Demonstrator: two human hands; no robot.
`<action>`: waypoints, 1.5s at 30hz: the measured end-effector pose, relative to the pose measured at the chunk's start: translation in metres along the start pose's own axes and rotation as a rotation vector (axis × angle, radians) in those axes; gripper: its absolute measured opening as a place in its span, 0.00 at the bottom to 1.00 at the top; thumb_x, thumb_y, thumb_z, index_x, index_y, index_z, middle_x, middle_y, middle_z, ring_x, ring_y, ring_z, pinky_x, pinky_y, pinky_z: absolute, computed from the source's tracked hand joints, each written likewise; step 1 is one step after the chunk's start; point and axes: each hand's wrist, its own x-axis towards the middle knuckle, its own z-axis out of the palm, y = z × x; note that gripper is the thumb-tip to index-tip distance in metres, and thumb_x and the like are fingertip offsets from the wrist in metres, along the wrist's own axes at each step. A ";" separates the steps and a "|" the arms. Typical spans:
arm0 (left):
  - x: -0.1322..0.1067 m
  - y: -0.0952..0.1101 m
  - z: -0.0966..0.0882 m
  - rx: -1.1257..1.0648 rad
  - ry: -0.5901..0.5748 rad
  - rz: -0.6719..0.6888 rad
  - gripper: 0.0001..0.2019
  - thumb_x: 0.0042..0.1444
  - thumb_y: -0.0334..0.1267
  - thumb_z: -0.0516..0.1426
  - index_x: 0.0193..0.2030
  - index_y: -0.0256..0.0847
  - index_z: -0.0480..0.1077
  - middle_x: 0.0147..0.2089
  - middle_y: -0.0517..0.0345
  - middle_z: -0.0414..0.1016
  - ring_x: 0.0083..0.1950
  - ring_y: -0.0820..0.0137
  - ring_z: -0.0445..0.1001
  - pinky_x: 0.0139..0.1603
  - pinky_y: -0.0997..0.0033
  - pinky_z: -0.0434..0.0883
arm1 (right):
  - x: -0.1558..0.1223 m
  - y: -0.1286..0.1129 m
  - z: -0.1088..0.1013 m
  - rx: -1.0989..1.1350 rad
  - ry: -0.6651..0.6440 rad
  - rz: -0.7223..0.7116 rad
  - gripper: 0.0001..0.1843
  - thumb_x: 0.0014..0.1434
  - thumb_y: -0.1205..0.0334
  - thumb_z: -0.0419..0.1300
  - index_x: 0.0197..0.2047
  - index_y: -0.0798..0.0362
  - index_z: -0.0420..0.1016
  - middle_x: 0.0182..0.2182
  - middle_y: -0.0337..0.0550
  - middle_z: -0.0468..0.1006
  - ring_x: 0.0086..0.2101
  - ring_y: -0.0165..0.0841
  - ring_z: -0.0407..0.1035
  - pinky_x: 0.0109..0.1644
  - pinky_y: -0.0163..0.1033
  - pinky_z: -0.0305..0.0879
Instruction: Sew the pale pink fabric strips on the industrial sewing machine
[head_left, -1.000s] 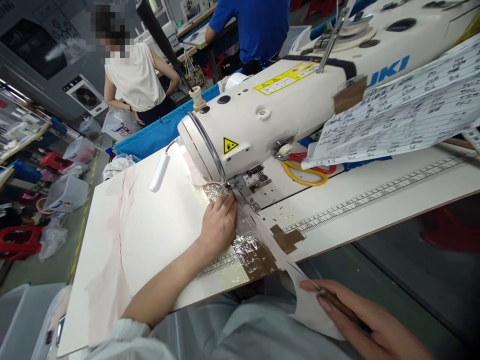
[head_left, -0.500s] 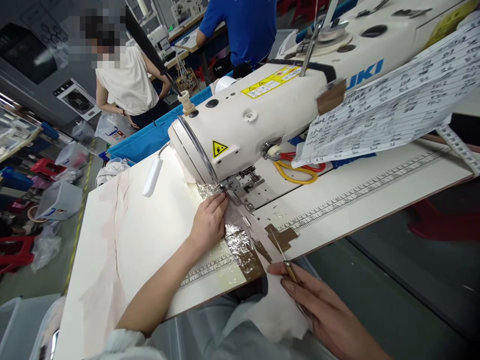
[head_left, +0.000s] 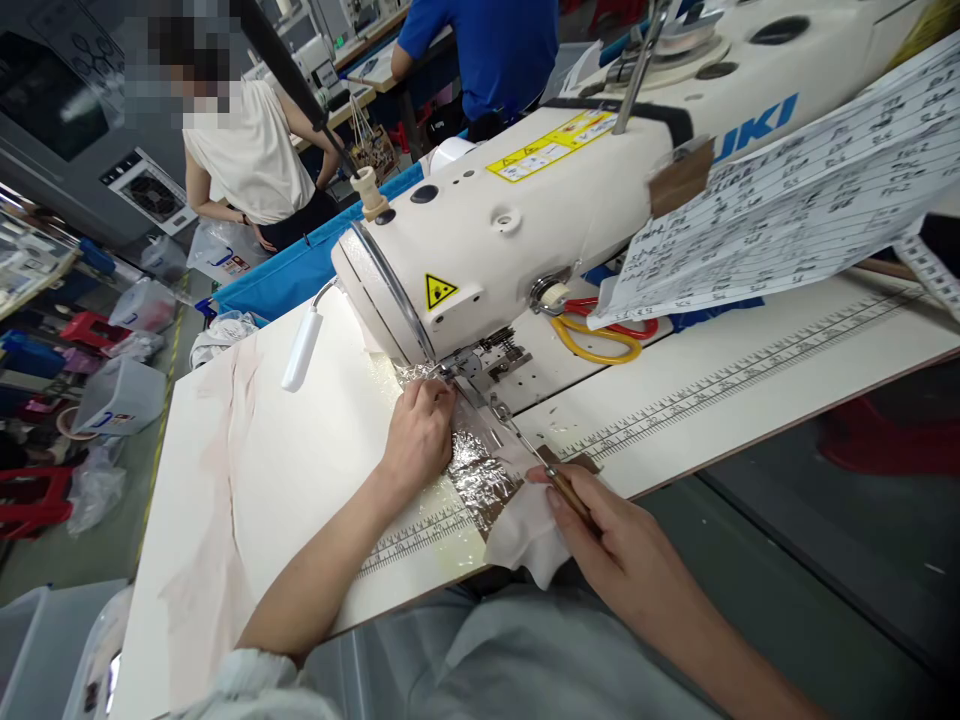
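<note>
While the left hand (head_left: 420, 432) lies flat, fingers together, pressing down by the foot of the machine (head_left: 510, 230), the right hand (head_left: 611, 545) pinches a thin tool (head_left: 559, 478) over the cloth (head_left: 525, 535), which trails from the foot to the edge of the table (head_left: 300, 470).

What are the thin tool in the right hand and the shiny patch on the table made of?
The tool in the right hand looks like a grey metal shaft in a brown, probably wooden, handle. The shiny patch seems crinkled clear plastic tape: it glints and wrinkles.
</note>
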 end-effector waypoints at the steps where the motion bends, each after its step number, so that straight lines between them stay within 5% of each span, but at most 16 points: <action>1: 0.000 -0.001 0.000 -0.032 0.012 0.014 0.18 0.61 0.20 0.46 0.52 0.30 0.70 0.47 0.41 0.71 0.48 0.57 0.69 0.46 0.54 0.77 | 0.001 0.001 0.001 0.000 -0.006 -0.007 0.14 0.70 0.51 0.47 0.39 0.48 0.68 0.26 0.40 0.76 0.21 0.34 0.69 0.25 0.36 0.65; 8: -0.002 -0.007 0.002 -0.128 0.019 0.028 0.19 0.62 0.21 0.46 0.55 0.37 0.69 0.51 0.44 0.71 0.52 0.58 0.70 0.50 0.49 0.76 | 0.009 0.001 0.003 -0.022 0.003 -0.037 0.13 0.69 0.54 0.46 0.46 0.48 0.69 0.31 0.43 0.78 0.29 0.37 0.74 0.28 0.36 0.67; 17: -0.004 -0.008 0.001 -0.097 0.051 0.034 0.18 0.61 0.21 0.46 0.53 0.36 0.68 0.47 0.45 0.71 0.47 0.59 0.69 0.45 0.55 0.74 | 0.026 -0.003 0.005 -0.043 0.003 -0.084 0.10 0.68 0.58 0.46 0.42 0.48 0.67 0.35 0.43 0.80 0.32 0.36 0.75 0.32 0.37 0.68; 39: -0.006 0.002 -0.001 -0.008 0.015 0.027 0.12 0.64 0.27 0.49 0.52 0.35 0.68 0.47 0.44 0.71 0.47 0.58 0.70 0.44 0.58 0.72 | 0.048 0.002 0.016 -0.051 -0.014 -0.118 0.12 0.68 0.55 0.46 0.42 0.49 0.68 0.26 0.38 0.76 0.25 0.35 0.72 0.29 0.37 0.64; 45: -0.003 0.001 0.001 0.052 -0.023 -0.013 0.14 0.62 0.28 0.50 0.53 0.31 0.68 0.49 0.41 0.70 0.50 0.56 0.69 0.46 0.57 0.71 | 0.050 0.010 0.022 -0.027 0.035 -0.157 0.11 0.69 0.57 0.48 0.46 0.49 0.69 0.35 0.41 0.81 0.32 0.36 0.77 0.34 0.37 0.68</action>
